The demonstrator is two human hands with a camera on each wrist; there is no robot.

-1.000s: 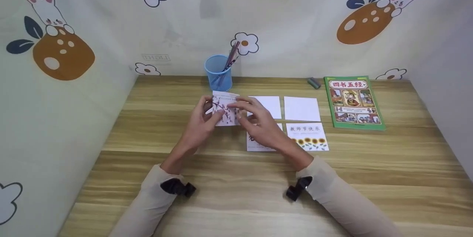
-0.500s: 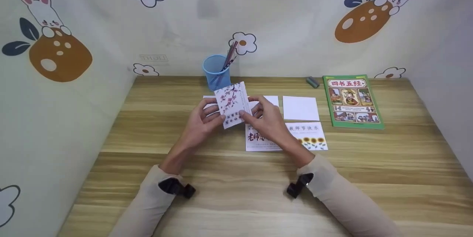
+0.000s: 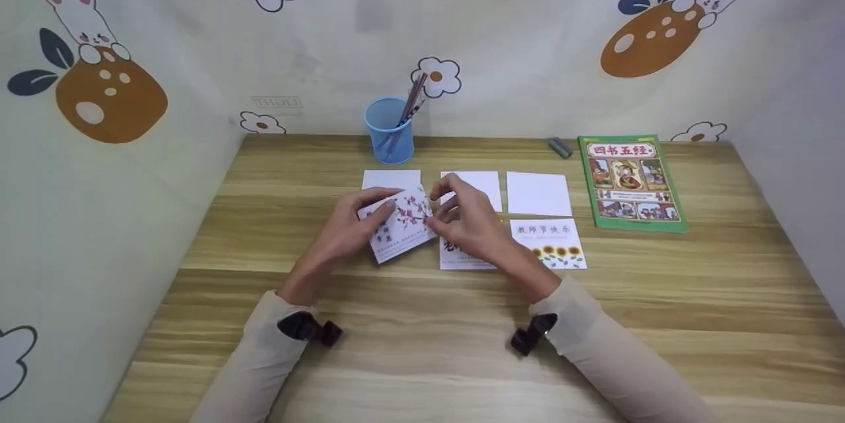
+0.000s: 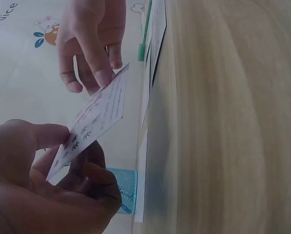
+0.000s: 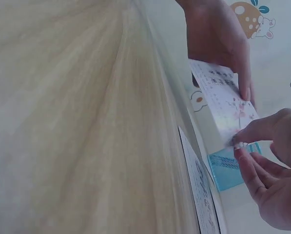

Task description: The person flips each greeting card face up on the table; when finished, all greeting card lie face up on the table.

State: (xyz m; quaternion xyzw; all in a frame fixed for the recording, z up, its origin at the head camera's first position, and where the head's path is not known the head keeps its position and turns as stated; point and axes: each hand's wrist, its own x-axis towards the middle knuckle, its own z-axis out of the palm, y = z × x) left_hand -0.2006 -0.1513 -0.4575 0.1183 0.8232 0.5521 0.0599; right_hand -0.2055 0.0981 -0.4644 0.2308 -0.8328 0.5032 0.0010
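A white greeting card (image 3: 403,228) with pink blossom branches and dark Chinese characters is held tilted above the table. My left hand (image 3: 353,225) grips its left part, thumb on the printed face and the other fingers behind, as the left wrist view shows. At the opposite edge my right hand (image 3: 465,218) pinches the card's corner between thumb and a finger, while its index finger is bent and raised off the card. Beneath the right hand lies a card with dark red lettering (image 3: 465,261), partly covered. Behind the held card is a blank white card (image 3: 391,179).
Two more blank cards, a middle one (image 3: 482,185) and a right one (image 3: 538,194), lie in the back row. A sunflower card (image 3: 548,245) is in front. Farther off are a blue mesh pencil cup (image 3: 389,136), a dark eraser-like block (image 3: 560,148) and a green book (image 3: 634,185).
The blossom card has turned in my hands, from upright to sideways, and come lower and nearer. The blank card behind it shows more now. My right index finger has lifted.
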